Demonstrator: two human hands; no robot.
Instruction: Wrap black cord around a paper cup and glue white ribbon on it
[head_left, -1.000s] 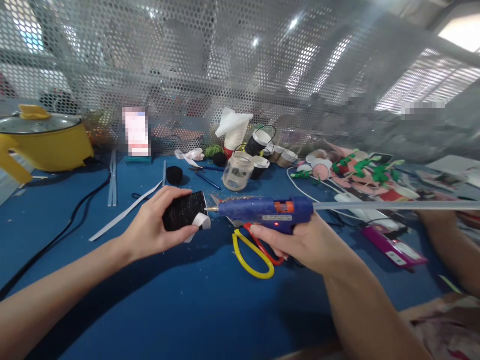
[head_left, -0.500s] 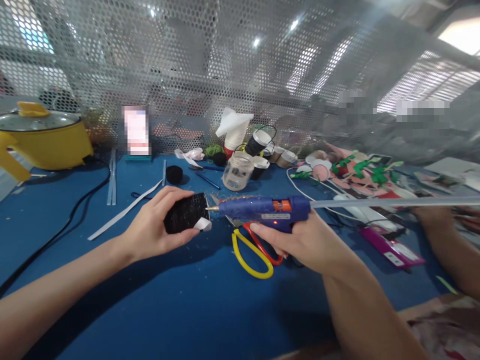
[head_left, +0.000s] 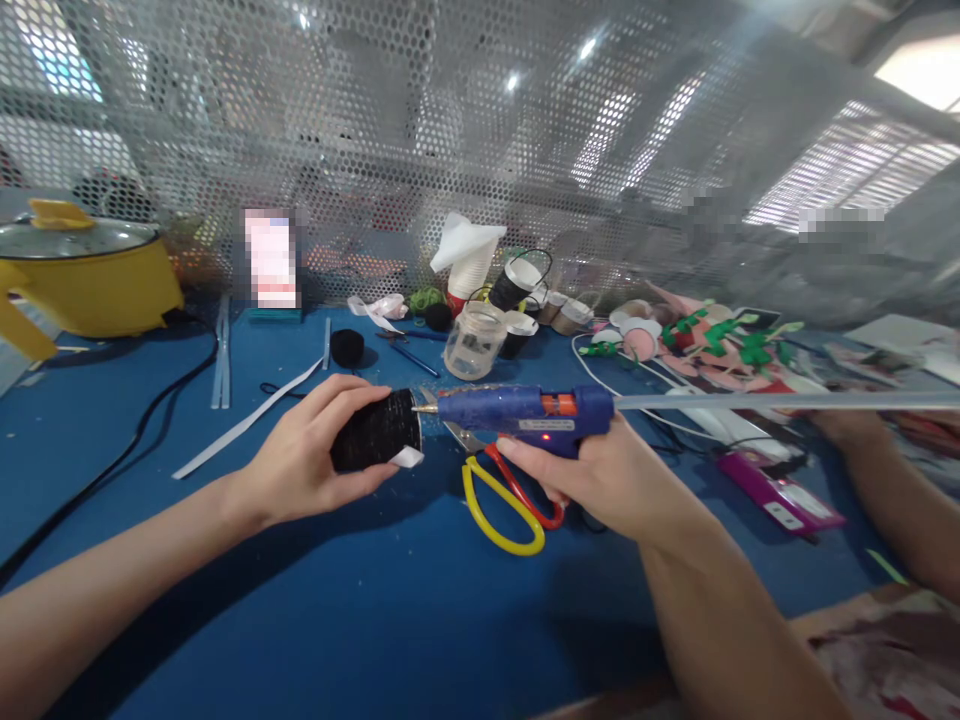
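Note:
My left hand (head_left: pixel 319 455) is wrapped round a cup wound with black yarn (head_left: pixel 373 432), tipped on its side with its rim to the right. A small white strip (head_left: pixel 407 458) sticks out at the rim's lower edge. In my right hand (head_left: pixel 600 475) is a blue glue gun (head_left: pixel 502 415), its metal nozzle at the cup's rim; whether it touches, I cannot tell. A long clear glue stick (head_left: pixel 780 402) runs out of its back. Under the gun lie scissors (head_left: pixel 504 522) with yellow and red handles, their blades partly hidden.
Behind stand a clear plastic jar (head_left: pixel 475 345), yarn-wound cups (head_left: pixel 516 282) and a black yarn ball (head_left: pixel 347 348). A yellow electric pot (head_left: pixel 90 285) and its cord are left. Right lie a purple power strip (head_left: pixel 780 495), felt pieces (head_left: pixel 720 345) and another person's arm (head_left: pixel 885 500).
The glue gun has shifted slightly left, and the cup in my left hand has turned a little. Both hands keep their hold.

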